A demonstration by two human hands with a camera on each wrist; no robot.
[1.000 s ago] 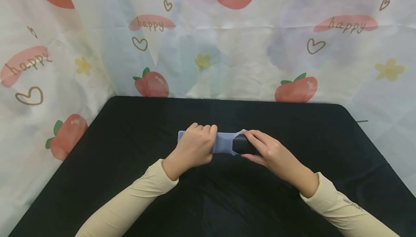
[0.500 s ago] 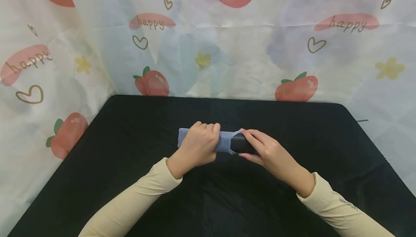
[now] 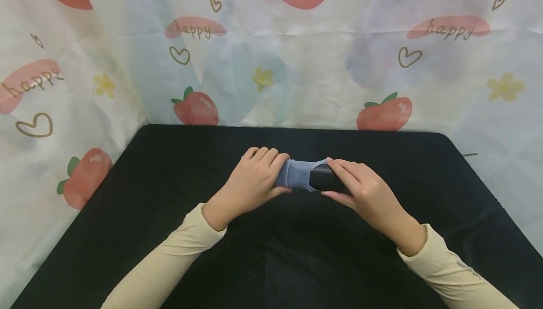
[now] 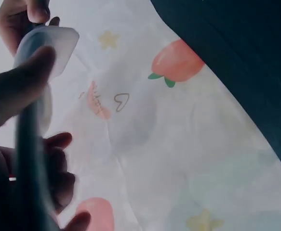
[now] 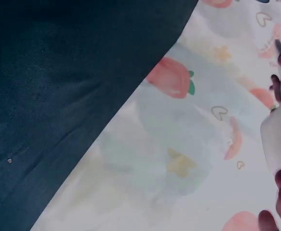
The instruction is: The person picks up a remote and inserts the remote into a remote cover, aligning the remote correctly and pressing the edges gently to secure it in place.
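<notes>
A blue-grey flexible sleeve (image 3: 299, 174) is fitted over a black oblong object (image 3: 325, 178), whose end sticks out on the right. My left hand (image 3: 253, 178) wraps the sleeve's left part, fingers over the top and thumb underneath, and covers its left end. On the other side my right hand (image 3: 369, 191) pinches the black end between thumb and fingers, with fingertips touching the sleeve's rim. Both are held up in front of me. In the left wrist view the sleeve (image 4: 67, 45) looks pale, under the left thumb (image 4: 22, 82). The right wrist view shows only part of the sleeve (image 5: 277, 132).
Below the hands lies a black-covered table (image 3: 271, 257) with rounded far corners. A pale curtain (image 3: 314, 78) printed with fruit, hearts and "happy" hangs behind and to the left.
My left hand has slid left along the sleeve, hiding its left end and baring a crosswise ridge. Both hands are slightly higher, and the right has moved a little right.
</notes>
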